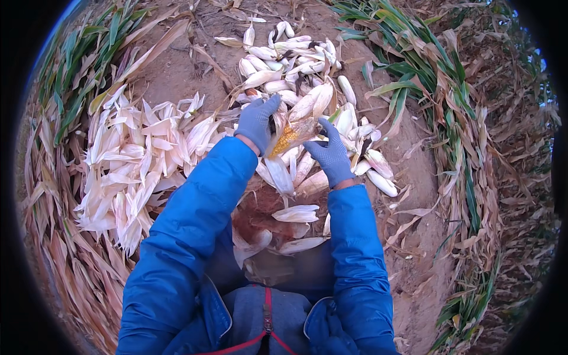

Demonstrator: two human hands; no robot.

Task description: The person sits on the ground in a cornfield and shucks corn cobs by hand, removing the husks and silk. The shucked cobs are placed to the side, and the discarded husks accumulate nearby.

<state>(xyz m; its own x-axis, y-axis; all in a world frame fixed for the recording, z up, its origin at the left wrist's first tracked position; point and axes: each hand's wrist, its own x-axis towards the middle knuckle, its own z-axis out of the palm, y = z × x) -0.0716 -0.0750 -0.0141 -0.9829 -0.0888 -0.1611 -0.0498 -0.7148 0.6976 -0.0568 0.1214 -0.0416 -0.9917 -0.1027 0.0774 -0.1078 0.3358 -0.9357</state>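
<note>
Both hands wear grey gloves. Between them is a corn cob (285, 139) with yellow kernels showing, its husk partly pulled back and hanging below. My left hand (258, 120) is on the cob's left side, gripping the husk. Beside the cob's right end, my right hand (329, 152) has its thumb and fingers curled at the dry husk, and whether they press on it is unclear. Under and beyond the hands lies a heap of corn ears in pale husks (306, 66). Some loose husk pieces (296, 214) lie on the soil nearer my body.
To the left is a pile of stripped pale husks (128, 164). Rows of cut corn stalks with dry and green leaves run along the left (49, 177) and the right (470, 177). Bare brown soil (417, 275) shows at the lower right.
</note>
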